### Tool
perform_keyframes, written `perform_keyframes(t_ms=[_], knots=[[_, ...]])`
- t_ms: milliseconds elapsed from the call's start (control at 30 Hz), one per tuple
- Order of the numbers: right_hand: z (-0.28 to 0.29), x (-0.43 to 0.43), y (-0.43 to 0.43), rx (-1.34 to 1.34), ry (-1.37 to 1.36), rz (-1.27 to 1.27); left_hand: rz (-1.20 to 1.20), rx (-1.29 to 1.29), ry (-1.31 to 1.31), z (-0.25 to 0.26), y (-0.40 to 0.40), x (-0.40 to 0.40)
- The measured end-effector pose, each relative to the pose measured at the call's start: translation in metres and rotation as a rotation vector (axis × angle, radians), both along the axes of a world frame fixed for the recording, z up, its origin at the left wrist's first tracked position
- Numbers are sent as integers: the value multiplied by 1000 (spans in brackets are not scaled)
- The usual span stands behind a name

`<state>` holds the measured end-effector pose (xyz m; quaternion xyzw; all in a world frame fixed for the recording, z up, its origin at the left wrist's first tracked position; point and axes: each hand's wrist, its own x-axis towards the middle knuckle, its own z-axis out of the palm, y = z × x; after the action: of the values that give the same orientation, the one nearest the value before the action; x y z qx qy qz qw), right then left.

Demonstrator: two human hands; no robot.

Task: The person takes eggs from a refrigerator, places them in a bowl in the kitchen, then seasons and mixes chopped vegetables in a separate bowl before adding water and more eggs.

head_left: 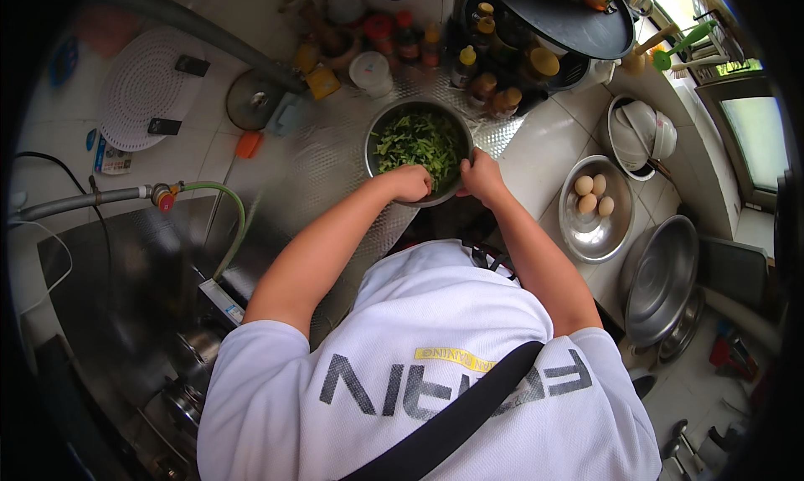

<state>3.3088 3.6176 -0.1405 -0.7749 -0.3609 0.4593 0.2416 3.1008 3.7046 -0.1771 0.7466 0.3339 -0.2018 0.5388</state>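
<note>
A round metal bowl (370,143) of chopped green vegetables (419,140) stands before me on the counter's silvery embossed covering. My left hand (408,183) reaches over the near rim, its fingers curled down at the greens. The fingertips are hidden, so whether they pinch any pieces is not visible. On the bowl's right side, my right hand (482,178) grips the rim, thumb on top.
Seasoning bottles (466,66) and a white-lidded jar (370,73) stand behind the bowl. To the right, a metal basin (593,242) holds several eggs (586,203), near stacked bowls (637,132) and a larger basin (662,280). A green gas hose (237,230) curves at left.
</note>
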Motion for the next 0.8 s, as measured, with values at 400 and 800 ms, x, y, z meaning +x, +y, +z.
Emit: perform_keyframes(t_ms=[400,800], knots=[[-24,5,-1,123,-46,48,-124,170,149,1,14,-37],[-25,5,-7,48,-10,29,-229,262,148,12,-1,-45]])
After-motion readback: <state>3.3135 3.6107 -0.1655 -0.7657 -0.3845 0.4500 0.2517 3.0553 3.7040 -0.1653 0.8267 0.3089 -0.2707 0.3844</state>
